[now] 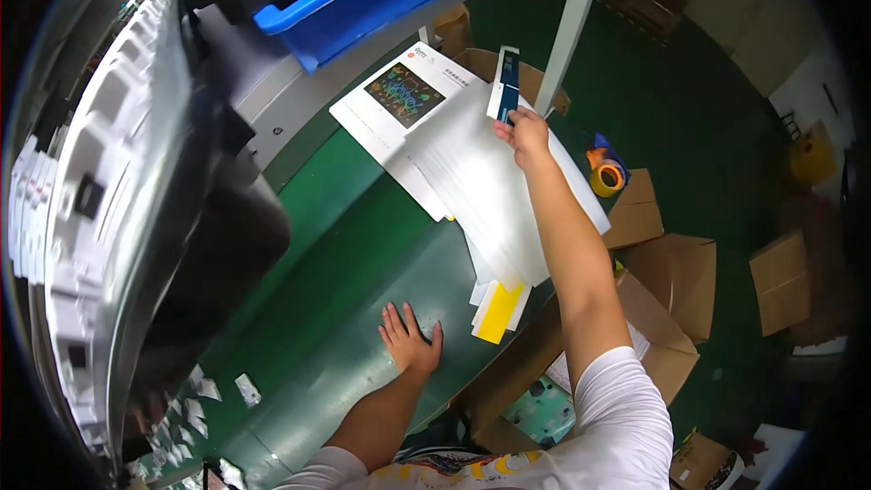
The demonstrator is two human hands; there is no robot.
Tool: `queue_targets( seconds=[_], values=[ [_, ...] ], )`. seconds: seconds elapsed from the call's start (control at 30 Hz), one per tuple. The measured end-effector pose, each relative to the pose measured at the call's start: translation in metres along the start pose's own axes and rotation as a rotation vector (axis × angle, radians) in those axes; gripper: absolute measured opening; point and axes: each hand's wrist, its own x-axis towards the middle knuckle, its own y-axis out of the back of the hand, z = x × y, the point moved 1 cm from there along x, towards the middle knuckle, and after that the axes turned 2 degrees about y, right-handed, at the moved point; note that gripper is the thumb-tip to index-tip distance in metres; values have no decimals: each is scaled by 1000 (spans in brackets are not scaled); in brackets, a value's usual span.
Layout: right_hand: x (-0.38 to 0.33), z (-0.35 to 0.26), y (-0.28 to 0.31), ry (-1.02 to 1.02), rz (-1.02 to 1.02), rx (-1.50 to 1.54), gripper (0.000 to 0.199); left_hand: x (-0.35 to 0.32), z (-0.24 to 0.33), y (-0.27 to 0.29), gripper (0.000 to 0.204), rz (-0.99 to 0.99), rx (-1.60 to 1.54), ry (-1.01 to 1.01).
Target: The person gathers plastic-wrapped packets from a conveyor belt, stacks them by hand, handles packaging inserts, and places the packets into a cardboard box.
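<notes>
My right hand (526,136) reaches far out and grips the near end of a slim dark-teal and white box (508,82) between thumb and fingers. Beneath that arm lies a stack of white translucent sheets or sleeves (494,191). Beside it is a flat white box (367,118) printed with a dark panel of colourful drawings. My left hand (410,342) rests palm down on the dark green tabletop (354,345), fingers spread, holding nothing. Between the hands, a yellow card or box (498,313) sticks out from under the sheets at the table's edge.
A blue plastic bin (363,9) hangs over the far side, next to a grey post (572,27). An orange-yellow tape roll (607,180) sits at the right edge. Open cardboard cartons (671,286) stand on the right. Paper scraps (195,413) lie lower left.
</notes>
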Motion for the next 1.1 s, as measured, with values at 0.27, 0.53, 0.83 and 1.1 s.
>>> queue_targets(
  seconds=[0.27,0.53,0.83,1.1],
  values=[
    [43,25,-5,-114,40,305,44,5,1,1,81,-42,-4,6],
    [-33,80,12,-235,-72,310,38,0,8,-1,81,29,10,-29],
    [-257,87,-4,-321,-361,-47,36,-5,0,2,82,79,-103,-14],
    [-431,105,-9,-215,-893,-596,37,-9,-48,-20,82,51,-236,-125]
  ],
)
